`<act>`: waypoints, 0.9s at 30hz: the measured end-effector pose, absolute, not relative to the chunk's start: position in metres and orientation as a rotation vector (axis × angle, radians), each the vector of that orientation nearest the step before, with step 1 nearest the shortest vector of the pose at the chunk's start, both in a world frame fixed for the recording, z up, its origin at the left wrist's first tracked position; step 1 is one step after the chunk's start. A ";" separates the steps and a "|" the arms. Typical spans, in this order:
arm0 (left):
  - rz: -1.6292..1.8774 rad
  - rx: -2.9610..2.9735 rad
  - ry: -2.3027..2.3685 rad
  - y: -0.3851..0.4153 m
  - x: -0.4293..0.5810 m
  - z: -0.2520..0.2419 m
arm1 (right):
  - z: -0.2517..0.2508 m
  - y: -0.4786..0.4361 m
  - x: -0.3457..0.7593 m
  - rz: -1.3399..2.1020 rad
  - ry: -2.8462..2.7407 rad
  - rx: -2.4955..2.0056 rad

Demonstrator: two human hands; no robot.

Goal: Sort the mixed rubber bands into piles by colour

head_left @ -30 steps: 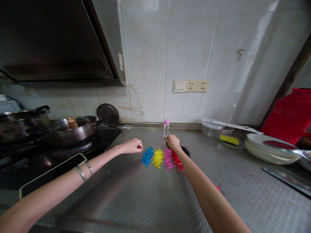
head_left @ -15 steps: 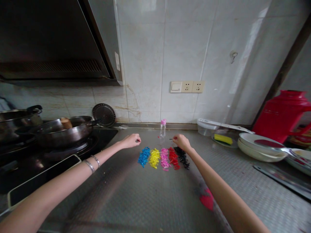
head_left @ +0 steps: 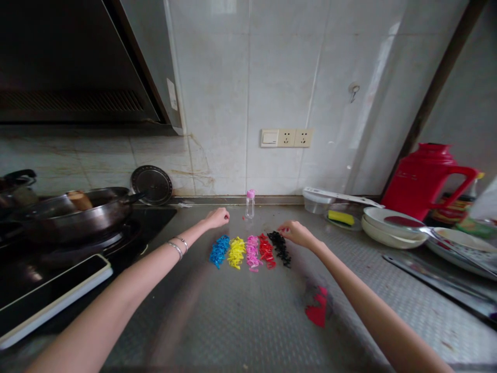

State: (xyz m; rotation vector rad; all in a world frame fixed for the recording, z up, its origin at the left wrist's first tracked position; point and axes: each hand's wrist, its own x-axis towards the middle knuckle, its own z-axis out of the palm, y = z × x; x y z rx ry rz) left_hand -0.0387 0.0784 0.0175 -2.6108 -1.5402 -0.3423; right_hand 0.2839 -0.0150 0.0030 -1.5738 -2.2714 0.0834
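Five piles of small thin strips lie in a row on the metal counter (head_left: 217, 311): a blue pile (head_left: 219, 252), a yellow pile (head_left: 236, 252), a pink pile (head_left: 252, 253), a red pile (head_left: 267, 250) and a black pile (head_left: 280, 249). My right hand (head_left: 297, 232) is at the far end of the black pile, its fingers pinched on what looks like a black strip. Behind the blue pile, my left hand (head_left: 217, 217) is held closed; what it may contain is hidden. A small clear bottle (head_left: 250, 208) with a pink cap stands upright beyond the piles, between my hands.
On the left are a phone (head_left: 54, 298), a pan (head_left: 89, 207) on the stove and a round metal lid (head_left: 151, 185). To the right are a plastic tub (head_left: 316, 202), a yellow sponge (head_left: 340, 218), stacked bowls (head_left: 388, 233), a knife (head_left: 435, 285) and a red thermos (head_left: 423, 181).
My right hand has come down from behind the piles to the black one. My left hand stays closed and has shifted slightly toward the bottle. The whole view has turned a little right.
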 end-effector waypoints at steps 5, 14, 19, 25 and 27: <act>-0.391 -2.641 -1.644 0.080 -0.007 0.017 | 0.008 -0.022 0.274 0.014 -2.282 -1.597; -0.518 -2.565 -1.876 0.089 0.030 0.007 | 0.013 -0.026 0.220 0.034 -2.351 -1.676; -0.562 -2.605 -1.894 0.092 0.036 0.000 | 0.009 -0.024 0.211 -0.027 -2.451 -1.636; -0.614 -2.537 -1.912 0.090 0.037 -0.006 | 0.013 -0.027 0.215 -0.026 -2.500 -1.672; -0.622 -2.515 -1.938 0.091 0.038 -0.007 | 0.015 -0.028 0.217 -0.017 -2.488 -1.673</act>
